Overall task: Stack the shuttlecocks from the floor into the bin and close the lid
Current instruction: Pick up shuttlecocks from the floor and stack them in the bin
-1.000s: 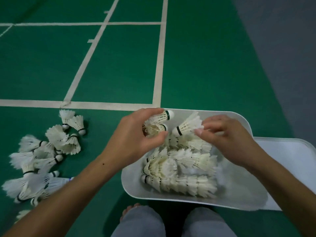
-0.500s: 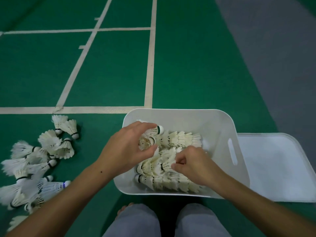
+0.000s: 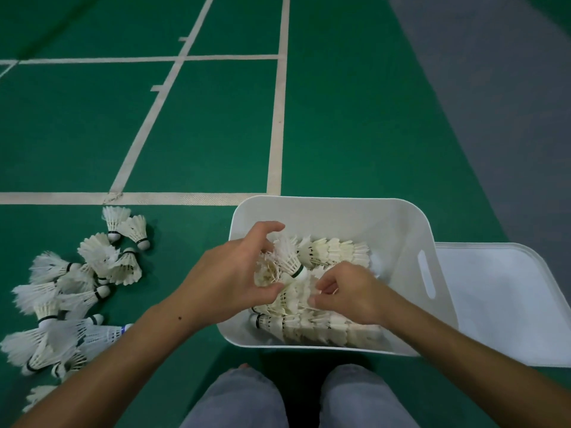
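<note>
A white plastic bin (image 3: 395, 223) stands on the green court floor and holds rows of nested white shuttlecocks (image 3: 333, 251). My left hand (image 3: 228, 276) reaches over the bin's left side and grips a small bunch of shuttlecocks (image 3: 287, 257), cork pointing down to the right. My right hand (image 3: 352, 293) is inside the bin, fingers curled and pinching the feathers of a stacked row. A pile of loose shuttlecocks (image 3: 71, 291) lies on the floor to the left. The white lid (image 3: 500, 304) lies flat on the floor right of the bin.
White court lines (image 3: 276, 118) cross the green floor beyond the bin. A grey floor strip (image 3: 500, 88) runs along the right. My knees in grey trousers (image 3: 234, 400) are at the bottom edge, just in front of the bin.
My left hand has turned its bunch of shuttlecocks so the cork points down. My right hand moved slightly right within the bin, still on the stacked row.
</note>
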The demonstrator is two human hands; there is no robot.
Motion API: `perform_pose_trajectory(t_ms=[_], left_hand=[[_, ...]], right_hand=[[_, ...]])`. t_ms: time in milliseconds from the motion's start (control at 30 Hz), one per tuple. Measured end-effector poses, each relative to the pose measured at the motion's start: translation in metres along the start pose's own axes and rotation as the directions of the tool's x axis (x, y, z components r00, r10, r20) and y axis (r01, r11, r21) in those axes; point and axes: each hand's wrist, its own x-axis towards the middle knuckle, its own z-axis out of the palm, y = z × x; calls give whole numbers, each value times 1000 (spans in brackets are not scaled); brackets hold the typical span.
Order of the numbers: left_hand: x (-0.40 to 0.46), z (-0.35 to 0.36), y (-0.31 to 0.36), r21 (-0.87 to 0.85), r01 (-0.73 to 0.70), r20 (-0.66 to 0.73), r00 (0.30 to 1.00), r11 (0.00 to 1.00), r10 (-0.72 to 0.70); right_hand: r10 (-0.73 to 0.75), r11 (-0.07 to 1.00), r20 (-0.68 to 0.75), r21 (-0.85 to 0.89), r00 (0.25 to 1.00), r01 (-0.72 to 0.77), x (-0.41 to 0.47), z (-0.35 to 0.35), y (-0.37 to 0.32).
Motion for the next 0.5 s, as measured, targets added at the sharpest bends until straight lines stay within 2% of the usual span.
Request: perform_pose_trajectory(t_ms=[67,133,167,267,333,400,500], left_hand=[[6,1,-1,15,-27,30,999,1000,27],[13,2,1,26,-55,74,996,998,53],[16,3,2,36,-72,98,993,997,68],[26,2,5,59,-128,153,981,990,118],[29,-2,8,75,-158,155,977,985,145],[30,-4,8,84,-175,143,976,981,162],[26,-4,8,78,-199,132,973,977,187]], right_hand=[[-39,995,-107,-100,993,29,-9,-14,1],[-165,980,-251,-150,954,130,-16,-28,-3],[-238,968,-280,-144,930,205,-17,-33,-6],[-378,925,-186,-118,907,361,-11,-44,-16],[-371,928,-149,-40,916,370,-5,-49,-19],[-343,933,-165,52,925,356,-2,-51,-19],[-339,927,-189,101,922,362,-1,-50,-15]])
